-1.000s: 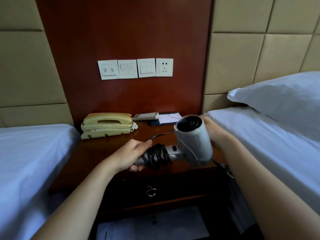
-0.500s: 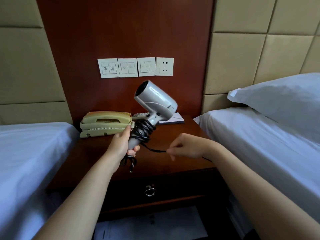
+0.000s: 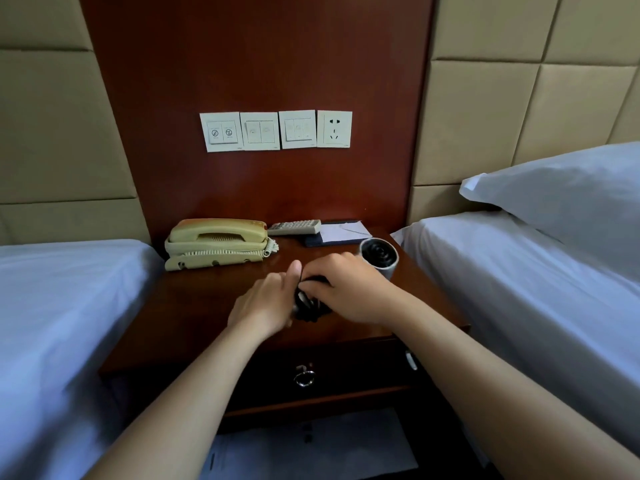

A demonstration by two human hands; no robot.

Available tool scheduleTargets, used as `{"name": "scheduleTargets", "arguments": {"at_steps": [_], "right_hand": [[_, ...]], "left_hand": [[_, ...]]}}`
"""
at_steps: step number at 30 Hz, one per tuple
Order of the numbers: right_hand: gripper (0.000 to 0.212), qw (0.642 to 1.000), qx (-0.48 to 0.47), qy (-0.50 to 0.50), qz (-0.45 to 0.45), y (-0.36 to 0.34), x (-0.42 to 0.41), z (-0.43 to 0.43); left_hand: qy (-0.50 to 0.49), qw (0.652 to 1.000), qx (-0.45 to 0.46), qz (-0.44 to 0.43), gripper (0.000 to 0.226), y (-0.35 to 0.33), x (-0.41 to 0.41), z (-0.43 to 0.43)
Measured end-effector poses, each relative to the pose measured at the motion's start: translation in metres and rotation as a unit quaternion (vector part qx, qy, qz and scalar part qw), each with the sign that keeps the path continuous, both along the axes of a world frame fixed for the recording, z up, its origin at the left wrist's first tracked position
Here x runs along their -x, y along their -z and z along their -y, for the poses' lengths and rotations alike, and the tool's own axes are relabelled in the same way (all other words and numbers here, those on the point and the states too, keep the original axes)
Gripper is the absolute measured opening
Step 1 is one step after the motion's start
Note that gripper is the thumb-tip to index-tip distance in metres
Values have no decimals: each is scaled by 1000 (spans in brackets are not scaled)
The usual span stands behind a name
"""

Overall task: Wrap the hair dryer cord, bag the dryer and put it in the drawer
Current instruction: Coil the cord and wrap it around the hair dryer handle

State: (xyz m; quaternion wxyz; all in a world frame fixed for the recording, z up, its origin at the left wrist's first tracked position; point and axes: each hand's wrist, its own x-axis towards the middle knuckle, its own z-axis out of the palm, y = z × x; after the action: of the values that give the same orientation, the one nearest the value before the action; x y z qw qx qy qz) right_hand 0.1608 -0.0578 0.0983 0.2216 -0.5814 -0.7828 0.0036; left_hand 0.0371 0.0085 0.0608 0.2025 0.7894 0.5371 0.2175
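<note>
The silver hair dryer (image 3: 380, 258) lies low over the wooden nightstand (image 3: 194, 306), its dark grille end showing at the right. Its black cord (image 3: 307, 308) is coiled around the handle. My left hand (image 3: 265, 301) grips the wrapped handle from the left, thumb raised. My right hand (image 3: 343, 292) covers the coil from the right, its fingers curled on the cord. Most of the handle and the plug are hidden under my hands. The drawer (image 3: 346, 372) below the top is closed, with a metal ring pull (image 3: 304, 377). No bag is in view.
A cream telephone (image 3: 216, 242) sits at the back left of the nightstand, a remote control (image 3: 294, 227) and a notepad (image 3: 341, 233) behind the dryer. White beds flank both sides, with a pillow (image 3: 568, 199) on the right. Switches and a socket (image 3: 334, 129) are on the wall panel.
The dryer has come down from upright in my left hand to low over the nightstand. My right hand has moved from the loose cord onto the coil at the handle.
</note>
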Motion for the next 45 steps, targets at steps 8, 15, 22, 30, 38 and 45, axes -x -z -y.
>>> {"name": "scheduleTargets", "arguments": {"at_steps": [8,15,22,30,38,45], "right_hand": [[20,990,-53,126,-27,-3,-13,-3],[37,973,-95,180,111,-18,-23,7],[28,987,-5,143,76,-23,-54,5],[30,991,85,104,-23,-16,-102,0],[32,925,205,79,-311,11,-116,1],[17,889,214,92,-394,44,-102,-5]], "left_hand": [[118,988,57,79,98,7,1,5],[146,987,-18,-68,43,-2,0,15],[152,982,-79,-79,35,-5,0,15],[195,978,-43,-59,42,-2,7,6],[208,954,148,155,39,-4,11,2],[177,904,190,340,47,-8,-2,3]]}}
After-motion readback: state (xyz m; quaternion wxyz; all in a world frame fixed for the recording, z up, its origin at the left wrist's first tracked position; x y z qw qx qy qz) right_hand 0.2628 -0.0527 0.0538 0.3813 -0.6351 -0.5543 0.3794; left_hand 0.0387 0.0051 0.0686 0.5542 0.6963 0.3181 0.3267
